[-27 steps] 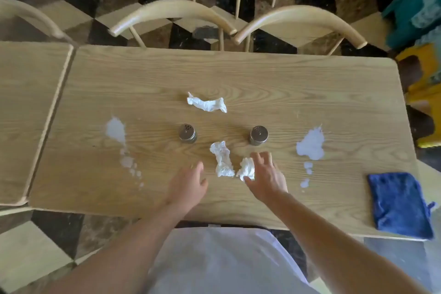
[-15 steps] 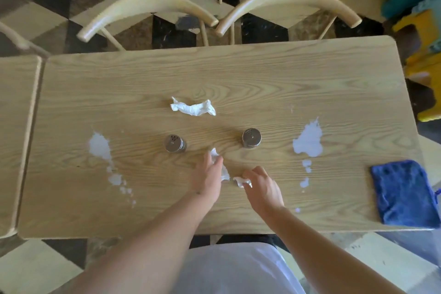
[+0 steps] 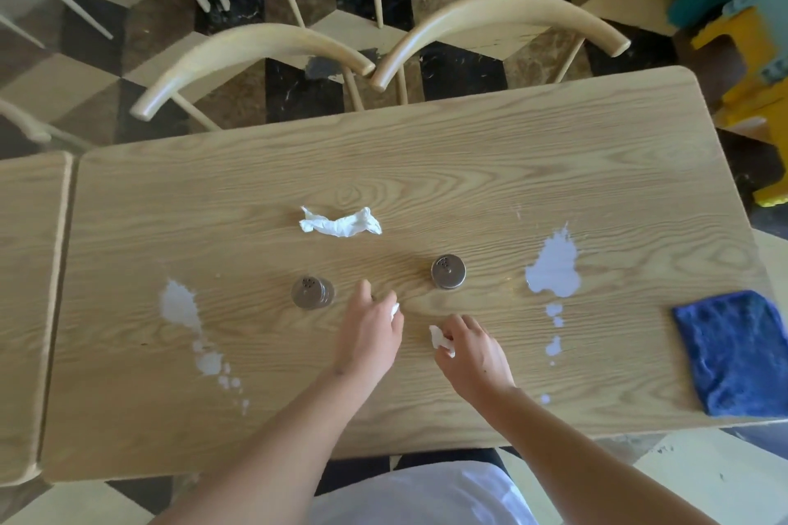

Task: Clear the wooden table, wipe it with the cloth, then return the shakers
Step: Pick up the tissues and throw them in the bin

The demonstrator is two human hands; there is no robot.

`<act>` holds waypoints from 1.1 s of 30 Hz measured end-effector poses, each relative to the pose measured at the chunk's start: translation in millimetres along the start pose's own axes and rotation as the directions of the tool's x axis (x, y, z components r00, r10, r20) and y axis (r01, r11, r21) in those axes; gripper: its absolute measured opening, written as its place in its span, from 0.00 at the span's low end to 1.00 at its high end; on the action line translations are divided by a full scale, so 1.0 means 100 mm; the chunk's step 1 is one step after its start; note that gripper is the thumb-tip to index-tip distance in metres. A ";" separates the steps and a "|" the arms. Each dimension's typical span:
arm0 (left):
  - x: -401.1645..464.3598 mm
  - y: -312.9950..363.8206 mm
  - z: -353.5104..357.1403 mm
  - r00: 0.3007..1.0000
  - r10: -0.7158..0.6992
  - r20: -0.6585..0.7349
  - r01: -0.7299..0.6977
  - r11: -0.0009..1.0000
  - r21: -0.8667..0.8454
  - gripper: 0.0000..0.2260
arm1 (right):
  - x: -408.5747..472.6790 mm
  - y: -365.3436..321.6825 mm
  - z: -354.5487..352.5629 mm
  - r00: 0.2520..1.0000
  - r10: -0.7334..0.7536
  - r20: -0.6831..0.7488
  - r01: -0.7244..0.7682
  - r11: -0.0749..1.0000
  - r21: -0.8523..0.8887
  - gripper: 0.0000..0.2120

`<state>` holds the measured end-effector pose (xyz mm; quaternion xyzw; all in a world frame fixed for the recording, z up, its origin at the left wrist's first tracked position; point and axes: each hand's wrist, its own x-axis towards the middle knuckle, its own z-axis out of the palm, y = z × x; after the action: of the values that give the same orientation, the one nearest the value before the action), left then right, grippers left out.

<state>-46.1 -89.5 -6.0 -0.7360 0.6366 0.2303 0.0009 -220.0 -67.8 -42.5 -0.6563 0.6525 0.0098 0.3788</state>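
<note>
both tissue wads now gathered: left hand (image 3: pixel 370 335) fingers clench one, right hand (image 3: pixel 473 350) another; shakers (image 3: pixel 447 271) at 12 o'clock.

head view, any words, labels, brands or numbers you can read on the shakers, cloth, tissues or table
None: no readable text anywhere in this view.
Left shaker and right shaker: plain metal lids with holes, no label visible.
Blue cloth: no tag or print visible.
Crumpled tissue: blank white.
Wooden table: bare grain and white spills only.
</note>
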 end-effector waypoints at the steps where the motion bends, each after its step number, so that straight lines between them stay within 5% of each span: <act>1: 0.11 0.04 -0.08 1.000 0.011 -0.018 -0.011 1.000 -0.003 0.02 | -0.01 -0.01 0.00 1.000 0.005 -0.022 -0.004 1.000 0.026 0.07; 5: 0.62 0.07 -0.40 0.997 -0.080 0.014 0.080 0.997 -0.021 0.18 | -0.04 -0.08 -0.02 0.998 0.016 -0.054 -0.012 0.997 0.082 0.12; 9: 1.10 -0.10 -0.59 0.963 -0.271 -0.006 0.271 0.963 0.004 0.11 | -0.02 -0.10 -0.05 0.998 0.022 -0.067 -0.019 0.999 0.044 0.14; 13: 1.58 -0.43 -0.54 0.801 -0.592 0.086 0.597 0.782 -0.181 0.28 | -0.06 -0.09 -0.11 0.994 0.059 -0.091 -0.046 0.990 0.136 0.13; 16: 1.68 -0.57 -0.42 0.734 -0.650 0.198 0.677 0.674 -0.296 0.33 | -0.12 -0.03 -0.13 0.989 0.134 -0.056 -0.114 0.955 0.275 0.11; 20: 1.67 -0.51 -0.30 0.795 -0.585 0.163 0.607 0.772 -0.190 0.26 | -0.21 0.03 -0.16 0.994 0.108 -0.007 -0.103 0.968 0.227 0.04; 23: 1.62 -0.35 -0.34 0.849 -0.515 0.119 0.529 0.826 -0.196 0.09 | -0.27 0.05 -0.16 0.996 0.091 -0.005 -0.089 0.982 0.168 0.09; 25: 1.54 -0.20 -0.34 0.884 -0.450 0.130 0.467 0.827 -0.312 0.11 | -0.34 0.08 -0.19 0.996 0.086 0.022 -0.088 0.987 0.137 0.12; 29: 1.08 0.13 -0.57 0.923 -0.366 0.122 0.352 0.669 -0.654 0.10 | -0.53 0.14 -0.21 0.996 0.072 0.049 -0.076 0.992 0.101 0.24; 33: 0.23 0.13 -0.60 0.983 -0.084 0.165 0.169 0.770 -0.616 0.14 | -0.72 0.16 -0.13 0.986 0.110 0.126 -0.118 0.992 0.052 0.24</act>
<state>-36.1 -130.8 43.9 -0.7191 0.4712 0.4751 -0.1876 -250.8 -11.1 -4.7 -0.6045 0.6643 0.0525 0.4365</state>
